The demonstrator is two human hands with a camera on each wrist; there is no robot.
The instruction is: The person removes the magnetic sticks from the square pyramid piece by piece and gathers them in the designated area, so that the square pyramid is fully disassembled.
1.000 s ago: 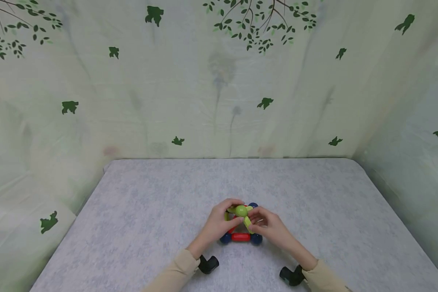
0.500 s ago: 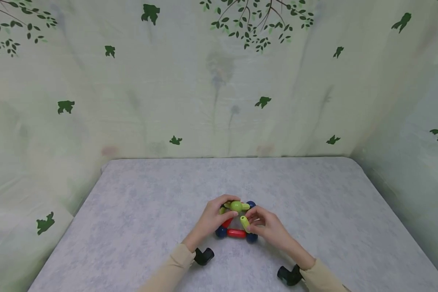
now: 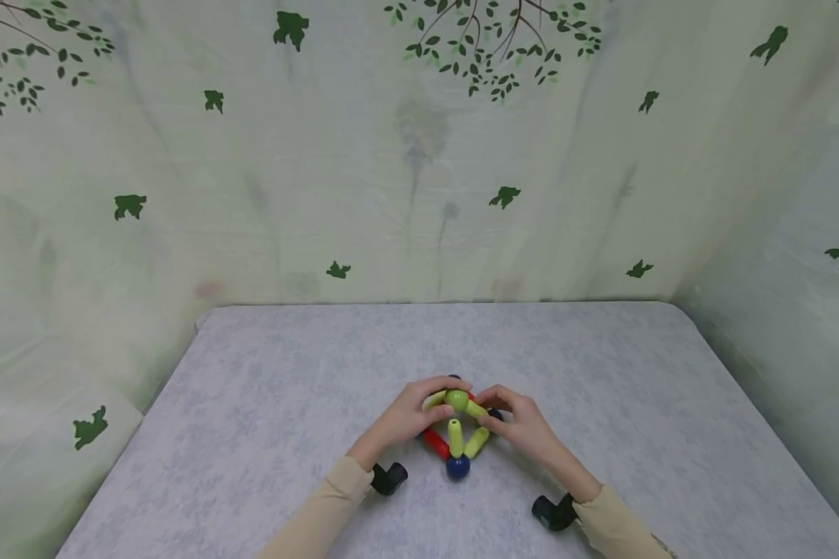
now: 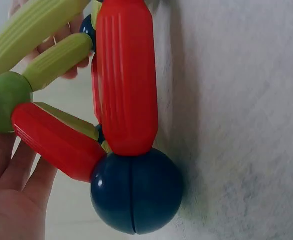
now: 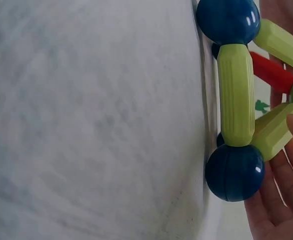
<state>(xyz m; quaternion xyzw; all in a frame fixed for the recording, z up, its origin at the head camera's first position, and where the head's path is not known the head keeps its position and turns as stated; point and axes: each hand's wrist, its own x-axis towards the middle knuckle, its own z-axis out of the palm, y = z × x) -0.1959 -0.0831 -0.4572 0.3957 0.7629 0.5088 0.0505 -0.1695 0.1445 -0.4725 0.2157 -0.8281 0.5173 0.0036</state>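
A magnetic ball-and-stick frame stands on the table between the hands, with blue balls at its base corners. Above it, my left hand (image 3: 409, 415) holds the green ball (image 3: 457, 400) between thumb and fingers. My right hand (image 3: 520, 423) pinches a yellow-green stick (image 3: 475, 409) that runs from the green ball down to the right corner. From the front blue ball (image 3: 457, 467), another yellow-green stick (image 3: 455, 439) rises with its upper end free, below the green ball. A red stick (image 4: 56, 140) joins the green ball to a blue ball (image 4: 136, 192) in the left wrist view.
The grey mottled table (image 3: 308, 357) spreads around the frame. A curtain (image 3: 363, 155) printed with leaves and branches hangs behind it. Black camera mounts (image 3: 390, 479) sit at both wrists, low over the tabletop.
The frame has turned clockwise, bringing a blue corner to the front. The front stick has come off the green ball, and my right hand has left it for the stick at the right.
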